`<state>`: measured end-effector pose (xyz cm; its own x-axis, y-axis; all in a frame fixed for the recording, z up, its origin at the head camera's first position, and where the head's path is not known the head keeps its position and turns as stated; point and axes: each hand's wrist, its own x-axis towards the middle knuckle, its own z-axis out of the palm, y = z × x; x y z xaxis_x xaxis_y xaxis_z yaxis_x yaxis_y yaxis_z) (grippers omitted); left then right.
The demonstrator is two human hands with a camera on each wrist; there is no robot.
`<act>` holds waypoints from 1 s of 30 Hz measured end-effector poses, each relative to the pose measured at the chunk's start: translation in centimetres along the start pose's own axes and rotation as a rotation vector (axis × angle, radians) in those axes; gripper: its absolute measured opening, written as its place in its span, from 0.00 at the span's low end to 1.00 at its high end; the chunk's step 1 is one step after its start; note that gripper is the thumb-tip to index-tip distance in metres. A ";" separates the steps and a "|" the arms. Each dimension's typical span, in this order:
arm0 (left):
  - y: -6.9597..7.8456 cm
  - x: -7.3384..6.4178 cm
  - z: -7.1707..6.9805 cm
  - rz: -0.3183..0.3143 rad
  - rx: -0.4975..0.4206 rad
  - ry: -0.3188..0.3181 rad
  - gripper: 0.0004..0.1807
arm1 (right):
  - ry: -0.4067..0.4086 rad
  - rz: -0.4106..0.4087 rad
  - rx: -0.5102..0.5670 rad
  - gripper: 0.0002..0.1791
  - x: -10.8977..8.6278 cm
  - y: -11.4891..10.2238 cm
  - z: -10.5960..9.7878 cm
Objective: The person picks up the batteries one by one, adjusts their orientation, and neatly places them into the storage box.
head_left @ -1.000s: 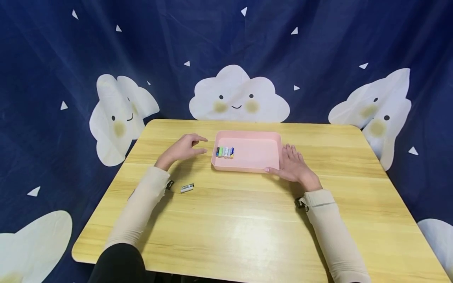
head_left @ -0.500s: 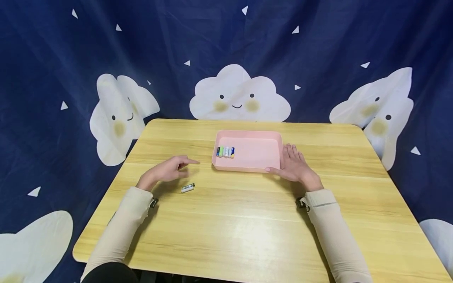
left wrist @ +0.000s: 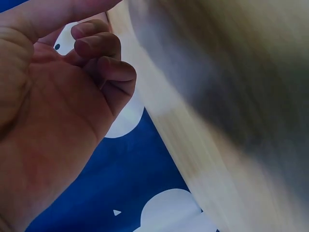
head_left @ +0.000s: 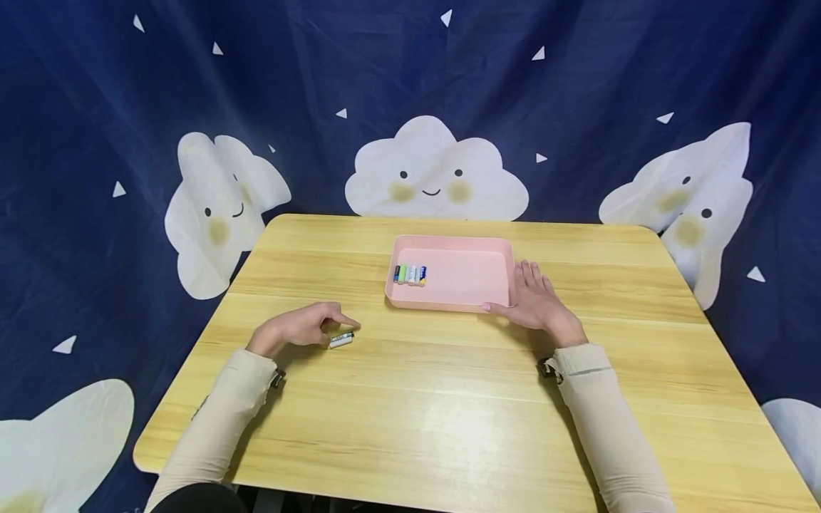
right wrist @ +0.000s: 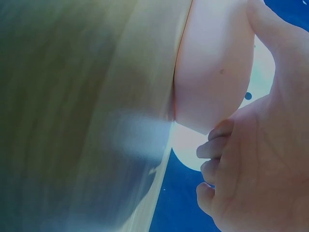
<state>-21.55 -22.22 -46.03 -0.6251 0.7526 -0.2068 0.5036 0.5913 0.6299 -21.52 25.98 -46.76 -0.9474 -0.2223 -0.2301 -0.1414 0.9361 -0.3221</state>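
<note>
A single white-and-dark battery [head_left: 341, 340] lies on the table, left of centre. My left hand [head_left: 301, 324] is over its left end, index finger stretched beyond it and thumb close by; I cannot tell whether they touch. In the left wrist view the other fingers [left wrist: 108, 53] curl loosely and the battery is out of sight. A shallow pink tray [head_left: 458, 281] stands farther back, with several batteries [head_left: 410, 275] side by side at its left end. My right hand [head_left: 535, 303] rests against the tray's right end with straight fingers, its palm beside the tray wall [right wrist: 212, 63] in the right wrist view.
The wooden table [head_left: 410, 399] has rounded corners and a near edge close to the person. Behind it hangs a dark blue curtain [head_left: 308, 64] printed with white clouds.
My left hand has moved from beside the tray toward the person, then down to the lone battery. The right hand, tray and batteries keep their places.
</note>
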 end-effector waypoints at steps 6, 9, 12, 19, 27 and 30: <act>-0.2 0.1 0.2 -0.002 0.008 0.003 0.30 | -0.002 0.001 0.005 0.72 -0.1 0.0 0.0; -0.2 0.1 0.2 -0.013 0.006 0.012 0.28 | -0.004 0.001 0.004 0.72 0.0 0.0 0.1; -0.3 0.0 0.2 -0.051 -0.006 0.028 0.27 | -0.006 0.000 0.004 0.71 -0.1 0.0 0.1; -0.8 0.1 0.3 -0.146 0.006 0.084 0.27 | -0.003 -0.006 0.004 0.71 0.0 0.0 0.1; -1.0 0.2 0.3 -0.186 0.034 0.123 0.24 | 0.000 -0.002 0.002 0.71 -0.1 -0.1 0.0; -1.0 0.2 0.3 -0.183 0.027 0.129 0.24 | 0.001 -0.002 0.001 0.71 0.0 -0.1 0.0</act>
<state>-22.04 -22.60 -46.90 -0.7778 0.5900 -0.2167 0.3900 0.7233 0.5699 -21.46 25.90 -46.76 -0.9474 -0.2239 -0.2286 -0.1429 0.9353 -0.3237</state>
